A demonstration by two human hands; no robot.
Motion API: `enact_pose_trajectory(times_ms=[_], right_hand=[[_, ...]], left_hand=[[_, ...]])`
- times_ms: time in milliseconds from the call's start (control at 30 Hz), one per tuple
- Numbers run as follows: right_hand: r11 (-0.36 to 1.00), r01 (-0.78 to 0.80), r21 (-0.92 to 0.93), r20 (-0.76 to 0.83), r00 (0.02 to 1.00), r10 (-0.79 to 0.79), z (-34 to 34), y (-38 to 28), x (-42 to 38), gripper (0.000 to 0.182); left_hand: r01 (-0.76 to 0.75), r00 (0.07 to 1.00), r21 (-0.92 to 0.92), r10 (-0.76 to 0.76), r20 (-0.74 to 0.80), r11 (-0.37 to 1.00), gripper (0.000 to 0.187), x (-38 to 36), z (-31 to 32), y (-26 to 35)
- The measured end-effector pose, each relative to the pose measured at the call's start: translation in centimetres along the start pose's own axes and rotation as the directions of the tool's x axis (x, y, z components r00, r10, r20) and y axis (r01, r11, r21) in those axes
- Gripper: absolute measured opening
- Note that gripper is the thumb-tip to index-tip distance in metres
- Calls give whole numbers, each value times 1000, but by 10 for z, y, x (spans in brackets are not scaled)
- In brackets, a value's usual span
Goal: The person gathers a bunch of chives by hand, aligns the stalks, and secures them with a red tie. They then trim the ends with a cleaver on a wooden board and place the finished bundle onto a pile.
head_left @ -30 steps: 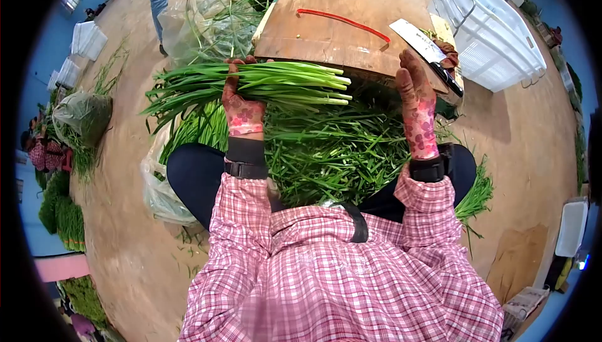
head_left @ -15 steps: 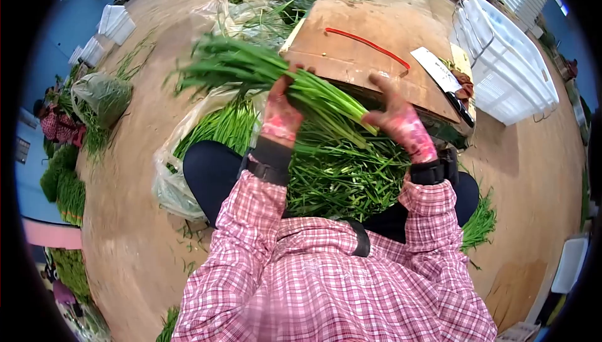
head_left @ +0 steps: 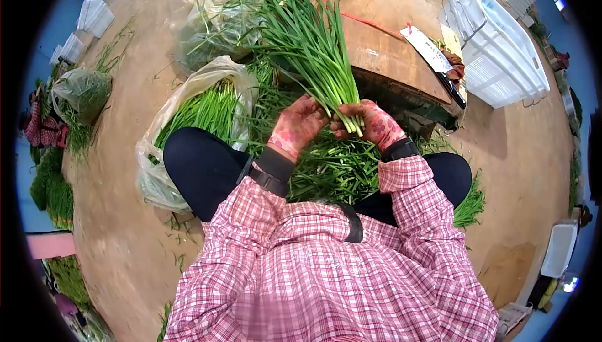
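Holding a bunch of green chives [head_left: 310, 41] upright with both hands, I have the cut ends pinched low and the leaves fanning up and away from me. My left hand [head_left: 298, 125] wraps the base of the bunch from the left side, fingers closed on the stalks. My right hand [head_left: 370, 122] is closed on the same base from the right, touching the left hand. Both hands wear pink patterned gloves, with dark straps at the wrists.

The bunch sits over a loose pile of chives [head_left: 332, 166] lying across my lap, between my knees. Just behind the bunch is a wooden bench [head_left: 389, 47], worn brown, with a red band [head_left: 376, 25] lying on its top. A cleaver [head_left: 429, 50] with a white blade rests near the bench's right edge, handle hanging off toward me.

Left of my knee, an open plastic bag [head_left: 188, 110] holds more chives. Another clear bag of greens [head_left: 213, 22] lies beyond it on the floor. A white plastic crate [head_left: 501, 47] stands right of the bench, well apart from my hands.
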State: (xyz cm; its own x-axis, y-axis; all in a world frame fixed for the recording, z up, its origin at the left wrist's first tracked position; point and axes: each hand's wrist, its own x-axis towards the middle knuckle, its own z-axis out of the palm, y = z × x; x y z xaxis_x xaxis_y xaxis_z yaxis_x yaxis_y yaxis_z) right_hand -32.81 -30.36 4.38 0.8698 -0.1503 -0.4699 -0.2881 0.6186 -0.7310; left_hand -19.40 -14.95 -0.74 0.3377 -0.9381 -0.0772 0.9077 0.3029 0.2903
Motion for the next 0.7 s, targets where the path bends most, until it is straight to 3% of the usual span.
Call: enact_pose_trajectory(times_ms=[33, 100, 200, 300, 400, 467, 500, 567, 633, 700], right_hand=[[1000, -14, 6, 5, 1000, 13, 4, -5, -4, 24], [1000, -27, -10, -16, 1000, 27, 0, -3, 2, 25], [1000, -17, -13, -40, 999, 17, 1, -3, 1, 25], [998, 12, -59, -51, 999, -15, 4, -6, -2, 24], [984, 2, -177, -160, 987, -31, -1, 3, 9, 23], [928, 42, -371, -249, 958, -143, 15, 11, 11, 22], [896, 92, -434, -222, 953, -205, 20, 13, 8, 20], [918, 50, -393, -232, 961, -151, 17, 19, 11, 21], [880, 27, -475, -187, 974, -130, 30, 8, -3, 19], [824, -22, -566, -195, 975, -108, 46, 0, -17, 20]], left_hand=[[-4, 999, -4, 4, 33, 1000, 33, -2, 5, -1], [-57, 993, 67, 64, -103, 996, 31, 4, 14, -2], [-69, 970, 260, 125, -206, 963, 32, 9, 1, -7], [-62, 938, 329, 167, -303, 942, 34, -3, 5, -18], [-106, 936, 384, 222, -274, 917, 37, -1, -14, -41], [-89, 950, 384, 194, -244, 919, 41, -5, -2, -50], [-118, 963, 402, 204, -177, 908, 41, -5, -3, -51], [-50, 990, 386, 97, -102, 921, 39, -8, -8, -44], [-16, 986, 468, 93, -141, 883, 41, -6, 4, -29], [88, 994, 104, -94, 53, 991, 54, 1, 9, -12]])
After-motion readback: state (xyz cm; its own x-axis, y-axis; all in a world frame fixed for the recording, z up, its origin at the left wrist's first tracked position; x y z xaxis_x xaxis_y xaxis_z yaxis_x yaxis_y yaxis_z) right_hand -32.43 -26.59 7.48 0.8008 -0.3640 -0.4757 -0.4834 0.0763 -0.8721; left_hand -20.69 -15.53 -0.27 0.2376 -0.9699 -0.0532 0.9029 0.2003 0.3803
